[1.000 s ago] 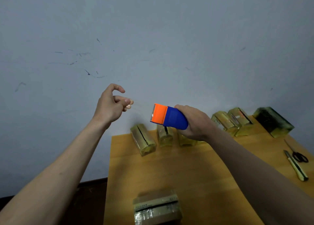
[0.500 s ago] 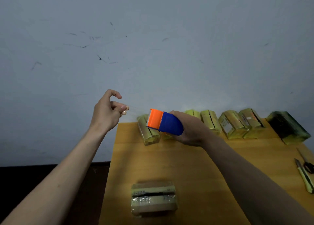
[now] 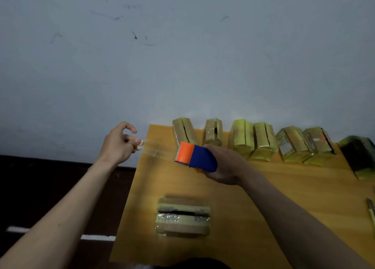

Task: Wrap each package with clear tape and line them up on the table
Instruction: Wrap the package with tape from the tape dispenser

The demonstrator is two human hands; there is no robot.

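While the left hand (image 3: 117,145) pinches what appears to be the tape end and the right hand (image 3: 225,165) grips the dispenser (image 3: 194,157), keep the strip taut, then lower it onto the near package (image 3: 182,218) on the table (image 3: 263,197).

Glossy clear film covers the packages (image 3: 241,138); smooth wooden table (image 3: 284,191), matt plastic tape dispenser (image 3: 194,156).

Both arms reach forward; left hand (image 3: 119,145) pinches with curled fingers (image 3: 138,142), right hand (image 3: 225,165) grips, fingers wrapped.
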